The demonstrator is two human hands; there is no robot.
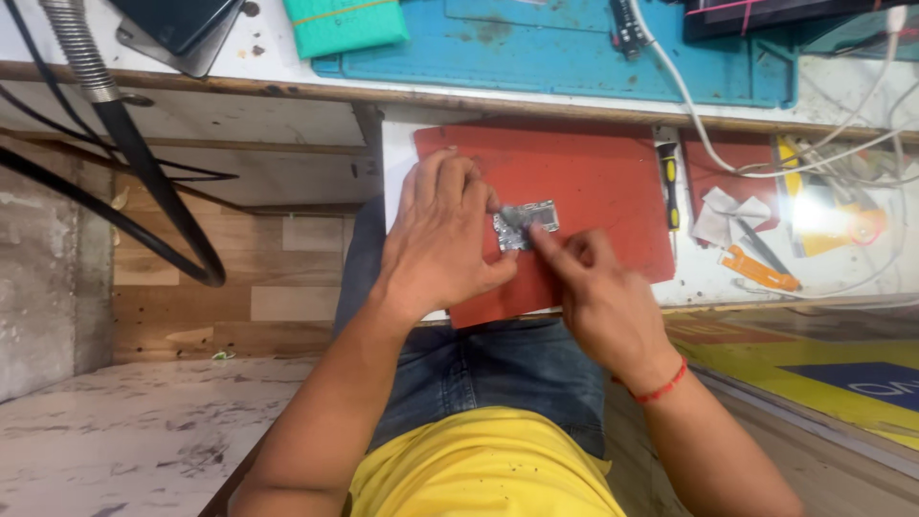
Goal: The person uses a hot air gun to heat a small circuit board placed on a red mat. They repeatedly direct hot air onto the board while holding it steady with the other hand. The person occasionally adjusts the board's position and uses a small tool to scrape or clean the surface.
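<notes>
A small silver circuit board (529, 223) lies on a red mat (593, 182) on a pull-out shelf over my lap. My left hand (442, 237) rests flat on the mat, its fingers and thumb pinning the board's left edge. My right hand (598, 297) comes in from the lower right, with its forefinger tip pressed on the board's lower side. The rest of that hand's fingers are curled. A red thread band circles my right wrist.
A yellow-handled screwdriver (668, 182) lies at the mat's right edge, with crumpled paper (728, 215), an orange tool (759, 270) and white cables (766, 163) beyond. A blue work mat (574, 57) and a teal case (345, 24) sit on the bench above. A black hose (144, 172) hangs at left.
</notes>
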